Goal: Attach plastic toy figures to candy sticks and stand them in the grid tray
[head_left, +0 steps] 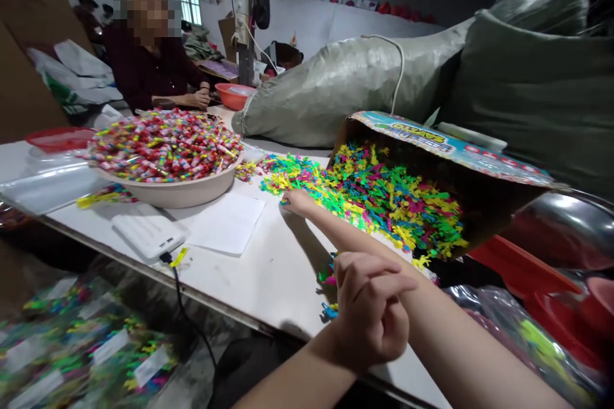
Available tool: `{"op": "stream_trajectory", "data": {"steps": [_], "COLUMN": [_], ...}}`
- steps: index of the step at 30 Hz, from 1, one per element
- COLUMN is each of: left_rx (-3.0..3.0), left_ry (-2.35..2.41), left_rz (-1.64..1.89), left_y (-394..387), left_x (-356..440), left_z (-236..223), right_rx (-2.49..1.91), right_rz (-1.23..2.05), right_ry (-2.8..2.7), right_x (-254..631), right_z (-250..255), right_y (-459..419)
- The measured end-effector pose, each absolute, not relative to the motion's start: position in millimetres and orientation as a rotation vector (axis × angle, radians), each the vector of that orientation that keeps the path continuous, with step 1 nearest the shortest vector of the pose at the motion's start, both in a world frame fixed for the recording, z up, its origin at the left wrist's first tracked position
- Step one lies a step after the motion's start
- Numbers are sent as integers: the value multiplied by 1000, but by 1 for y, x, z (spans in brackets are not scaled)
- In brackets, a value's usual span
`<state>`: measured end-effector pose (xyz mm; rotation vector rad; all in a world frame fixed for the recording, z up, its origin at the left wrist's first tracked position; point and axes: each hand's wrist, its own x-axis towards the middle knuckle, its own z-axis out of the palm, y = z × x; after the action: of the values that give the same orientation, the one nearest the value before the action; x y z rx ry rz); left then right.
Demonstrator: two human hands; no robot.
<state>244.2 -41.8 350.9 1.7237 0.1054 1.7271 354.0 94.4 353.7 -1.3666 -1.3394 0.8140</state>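
Observation:
My right hand reaches across the white table to the near left edge of a heap of small plastic figures. Its fingers are pinched on a small blue-and-yellow plastic figure, mostly covered by the fingertips. In the foreground, my left hand is closed beneath my right forearm, its fingers curled. Whatever it may hold is hidden. Several coloured figures show just left of it; whether they lie on the table or stick out of the hand I cannot tell. The heap spills from a tipped printed cardboard box.
A beige basin of wrapped candies stands left. Nearer are paper sheets and a white power bank with a black cable. Large sacks lie behind. Another person sits across. Filled bags lie below.

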Motion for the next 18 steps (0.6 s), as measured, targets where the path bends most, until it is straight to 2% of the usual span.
{"op": "stream_trajectory", "data": {"steps": [4,7,11,15,18], "left_rx": [1649,1348,905,909,934], "left_ry": [199,514,852,836,749], "left_rz": [1734,1720,1503,1414,1347], "left_y": [-42,-36,-24,-22,-22], "left_x": [246,251,257,261,266], "left_z": [348,347,347,348,346], "right_rx": [-1459,-1473,-1247,-1264,-1379], "right_rz": [914,954,1070,1291,1322], "right_ry": [-1327,-1278,-1228,-1443,-1597], "right_x": [361,380,398,385,376], "right_z": [353,359,384,413,428], "right_y": [117,120,85,32,5]}}
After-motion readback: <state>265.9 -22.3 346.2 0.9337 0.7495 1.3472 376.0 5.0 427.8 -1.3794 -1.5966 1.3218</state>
